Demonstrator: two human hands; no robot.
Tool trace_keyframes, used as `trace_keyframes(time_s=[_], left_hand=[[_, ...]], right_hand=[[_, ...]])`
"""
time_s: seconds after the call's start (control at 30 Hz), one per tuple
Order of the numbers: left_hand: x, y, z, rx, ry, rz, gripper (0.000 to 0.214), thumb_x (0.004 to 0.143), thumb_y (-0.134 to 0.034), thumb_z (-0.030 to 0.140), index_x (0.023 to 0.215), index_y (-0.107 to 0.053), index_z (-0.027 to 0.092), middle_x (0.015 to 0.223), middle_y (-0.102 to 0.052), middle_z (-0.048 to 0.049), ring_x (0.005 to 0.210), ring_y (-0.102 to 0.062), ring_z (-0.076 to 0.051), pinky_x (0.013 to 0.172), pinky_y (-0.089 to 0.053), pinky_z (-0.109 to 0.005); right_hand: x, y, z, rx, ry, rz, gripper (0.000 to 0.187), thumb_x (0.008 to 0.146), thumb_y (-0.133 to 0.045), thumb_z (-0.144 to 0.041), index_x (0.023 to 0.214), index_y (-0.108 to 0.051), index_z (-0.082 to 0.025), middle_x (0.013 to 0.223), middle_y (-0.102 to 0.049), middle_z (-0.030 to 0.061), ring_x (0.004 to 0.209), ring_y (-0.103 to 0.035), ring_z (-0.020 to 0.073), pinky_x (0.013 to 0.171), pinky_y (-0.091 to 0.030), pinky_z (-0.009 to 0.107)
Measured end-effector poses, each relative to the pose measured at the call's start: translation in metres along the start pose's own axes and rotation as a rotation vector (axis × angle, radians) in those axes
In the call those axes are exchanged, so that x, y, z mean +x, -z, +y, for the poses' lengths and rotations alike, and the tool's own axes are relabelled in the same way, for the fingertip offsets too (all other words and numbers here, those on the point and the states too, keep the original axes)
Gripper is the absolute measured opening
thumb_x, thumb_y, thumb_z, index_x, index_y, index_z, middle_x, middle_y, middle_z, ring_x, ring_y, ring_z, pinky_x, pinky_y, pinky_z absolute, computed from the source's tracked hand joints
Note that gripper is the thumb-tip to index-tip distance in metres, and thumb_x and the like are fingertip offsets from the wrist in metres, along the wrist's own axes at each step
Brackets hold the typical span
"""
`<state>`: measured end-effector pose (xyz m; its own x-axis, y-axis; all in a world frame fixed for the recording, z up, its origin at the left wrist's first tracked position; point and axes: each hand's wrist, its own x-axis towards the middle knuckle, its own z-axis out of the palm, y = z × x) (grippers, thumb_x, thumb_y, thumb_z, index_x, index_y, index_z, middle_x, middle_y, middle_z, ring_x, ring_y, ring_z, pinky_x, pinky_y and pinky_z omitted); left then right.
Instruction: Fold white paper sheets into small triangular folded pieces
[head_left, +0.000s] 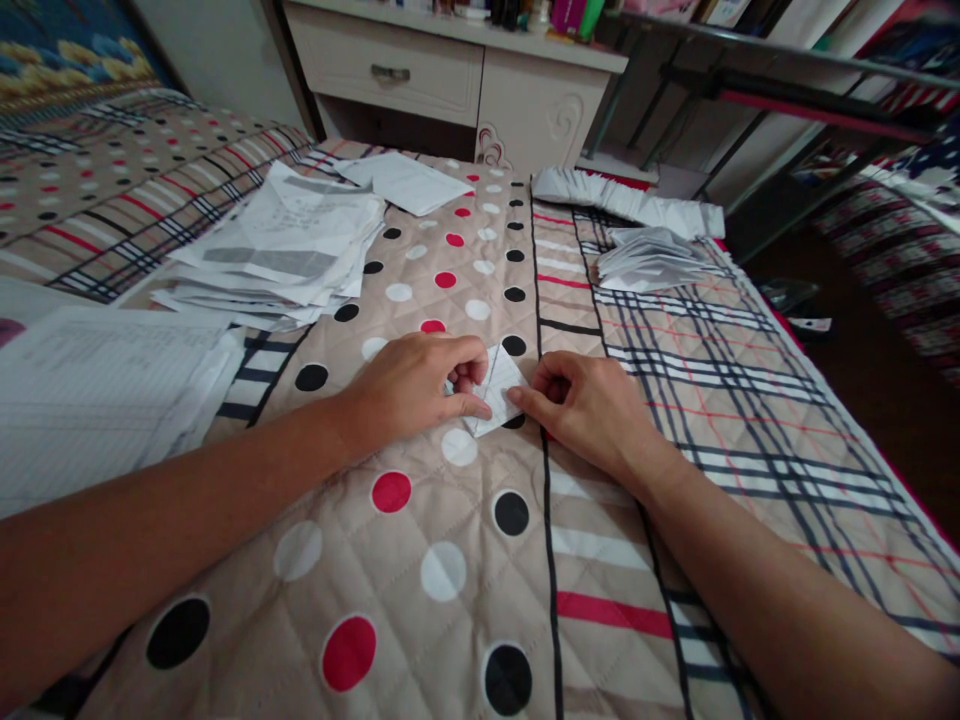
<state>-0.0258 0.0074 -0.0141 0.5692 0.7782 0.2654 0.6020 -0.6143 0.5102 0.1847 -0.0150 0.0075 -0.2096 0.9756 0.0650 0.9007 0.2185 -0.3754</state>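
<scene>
our left hand (416,385) bends over the left side of a small folded paper (501,392), its thumb and curled fingers pinching that edge. our right hand (596,405) has its thumb on the paper's right edge, the other fingers curled in; whether they grip from below, we cannot tell. the paper sits between our hands on the quilt (420,665), one corner pointing away from us. a broad stretch of cloth separates us from the stack of printed sheets (277,240), ahead at left, and from the pile of folded papers (656,258), ahead at right. just behind that pile lies a long pleated paper row (626,200). lined sheets (112,380) lie well to our left; white sheets (409,183) rest beyond the stack. the quilt, dotted centrally and plaid at right, ends there in a reddish edge above a dark floor (862,270). past its far end we see a pale cabinet (555,100) beside a metal-framed table (795,48).
</scene>
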Motion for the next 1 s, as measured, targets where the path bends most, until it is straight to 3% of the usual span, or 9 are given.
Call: trace_keyframes(time_s=[0.17,0.37,0.5,0.6,0.7,0.8,0.9,1.0], left_hand=[[0.004,0.001,-0.001,0.098,0.101,-0.058,0.046,0.067,-0.081,0.045,0.094,-0.053,0.02,0.082,-0.062,0.0017,0.069,-0.057,-0.014,0.06,-0.036,-0.025],[0.016,0.011,0.006,0.287,0.167,-0.161,0.06,0.065,-0.075,0.06,0.104,-0.055,0.018,0.101,-0.065,-0.0065,0.089,-0.061,-0.023,0.068,-0.037,-0.029],[0.028,0.017,0.014,0.419,0.284,-0.269,0.059,0.058,-0.074,0.065,0.091,-0.065,0.017,0.088,-0.067,-0.0092,0.08,-0.06,-0.026,0.06,-0.031,-0.029],[0.031,0.017,0.012,0.309,0.347,-0.29,0.047,0.056,-0.076,0.061,0.074,-0.068,0.018,0.065,-0.062,-0.0042,0.061,-0.055,-0.02,0.056,-0.029,-0.029],[0.026,0.013,0.008,0.099,0.361,-0.18,0.038,0.053,-0.08,0.052,0.067,-0.069,0.018,0.055,-0.057,0.0004,0.054,-0.049,-0.016,0.055,-0.029,-0.028],[0.018,0.005,0.009,-0.199,0.374,0.007,0.035,0.048,-0.084,0.042,0.069,-0.071,0.016,0.059,-0.061,0.0014,0.058,-0.051,-0.016,0.056,-0.031,-0.026],[0.011,-0.007,0.013,-0.378,0.365,0.164,0.042,0.051,-0.084,0.04,0.08,-0.072,0.013,0.069,-0.065,0.0004,0.062,-0.054,-0.015,0.056,-0.036,-0.024],[0.006,-0.019,0.017,-0.45,0.333,0.228,0.043,0.058,-0.081,0.042,0.087,-0.072,0.012,0.073,-0.067,-0.0013,0.063,-0.055,-0.015,0.056,-0.039,-0.023]], right_hand=[[-0.001,-0.011,0.0,-0.033,-0.014,0.088,0.041,0.071,-0.072,-0.053,0.092,-0.062,-0.019,0.069,-0.063,-0.0007,0.059,-0.053,0.0148,0.061,-0.03,0.028],[0.002,-0.012,-0.002,-0.064,-0.033,0.076,0.037,0.072,-0.071,-0.051,0.091,-0.063,-0.021,0.07,-0.064,-0.0008,0.062,-0.054,0.016,0.061,-0.03,0.029],[0.005,-0.007,-0.006,-0.106,-0.054,0.005,0.034,0.071,-0.07,-0.054,0.071,-0.063,-0.021,0.067,-0.063,0.0009,0.062,-0.053,0.0171,0.058,-0.027,0.029],[0.001,-0.009,-0.003,0.015,-0.075,-0.007,0.036,0.069,-0.071,-0.054,0.062,-0.06,-0.02,0.061,-0.059,0.0,0.059,-0.05,0.015,0.056,-0.026,0.028],[-0.006,-0.016,0.003,0.215,-0.06,0.098,0.031,0.068,-0.072,-0.048,0.067,-0.061,-0.02,0.064,-0.058,-0.0015,0.06,-0.049,0.0134,0.055,-0.027,0.026],[-0.012,-0.023,0.006,0.413,-0.049,0.194,0.029,0.066,-0.073,-0.045,0.066,-0.059,-0.02,0.061,-0.054,-0.0031,0.06,-0.046,0.0128,0.055,-0.028,0.025],[-0.015,-0.025,0.006,0.69,-0.034,0.189,0.028,0.063,-0.073,-0.043,0.066,-0.059,-0.019,0.06,-0.053,-0.0037,0.06,-0.044,0.0125,0.055,-0.03,0.024],[-0.016,-0.024,0.005,0.828,0.021,0.144,0.029,0.063,-0.072,-0.044,0.066,-0.061,-0.018,0.06,-0.055,-0.0034,0.059,-0.044,0.0117,0.054,-0.032,0.023]])
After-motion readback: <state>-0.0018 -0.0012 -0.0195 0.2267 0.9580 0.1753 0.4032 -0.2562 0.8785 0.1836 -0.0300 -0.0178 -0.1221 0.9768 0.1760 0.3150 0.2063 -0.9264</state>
